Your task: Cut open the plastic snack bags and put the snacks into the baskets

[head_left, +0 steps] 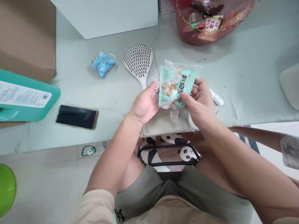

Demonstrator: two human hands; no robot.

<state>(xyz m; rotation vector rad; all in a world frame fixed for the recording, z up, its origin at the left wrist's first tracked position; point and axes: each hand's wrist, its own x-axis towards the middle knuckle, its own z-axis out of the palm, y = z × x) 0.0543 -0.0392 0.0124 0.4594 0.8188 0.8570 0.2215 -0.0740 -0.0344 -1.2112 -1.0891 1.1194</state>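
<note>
Between my two hands, above the table's front edge, is a mint-green snack packet (pixel 171 84) with dark printed characters and a cartoon figure. Loose clear plastic surrounds it. My left hand (pixel 146 104) grips the packet's left side, its fingers partly hidden behind the plastic. On the right side, my right hand (pixel 202 101) pinches the packet with the thumb on its front. A grey skimmer (pixel 138 60) lies just beyond my left hand, its handle partly covered by that hand. Behind my right hand, part of a white handled item (pixel 217 97) shows.
A blue packet (pixel 104 63) and a phone (pixel 77 117) lie to the left, near a teal container (pixel 28 96) and a cardboard box (pixel 28 37). A white box (pixel 112 15) and a red basket (pixel 187 34) of snacks stand at the back. Another person's arm (pixel 259 137) is at right.
</note>
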